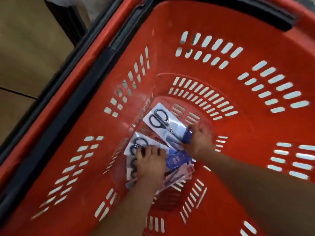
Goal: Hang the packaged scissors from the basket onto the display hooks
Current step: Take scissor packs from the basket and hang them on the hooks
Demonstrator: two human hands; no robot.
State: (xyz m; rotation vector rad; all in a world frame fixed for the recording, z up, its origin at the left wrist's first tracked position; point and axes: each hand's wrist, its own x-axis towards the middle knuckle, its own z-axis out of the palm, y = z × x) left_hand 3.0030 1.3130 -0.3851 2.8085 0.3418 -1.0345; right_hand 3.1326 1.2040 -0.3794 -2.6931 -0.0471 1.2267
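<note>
I look down into a deep red plastic basket point(238, 48) with slotted walls. Several packaged scissors lie at its bottom. One pack with black-handled scissors point(162, 121) on a white card leans against the far corner, and my right hand point(199, 142) grips its blue lower end. A second pack point(136, 143) lies lower left; my left hand point(150, 162) rests on it with fingers curled over its card. More packs point(177, 160) lie partly hidden under both hands.
A black handle bar point(255, 12) crosses the basket's far rim, and a black strip point(68, 108) runs along its left rim. Brown cardboard boxes point(25, 48) stand to the left outside the basket. No display hooks are in view.
</note>
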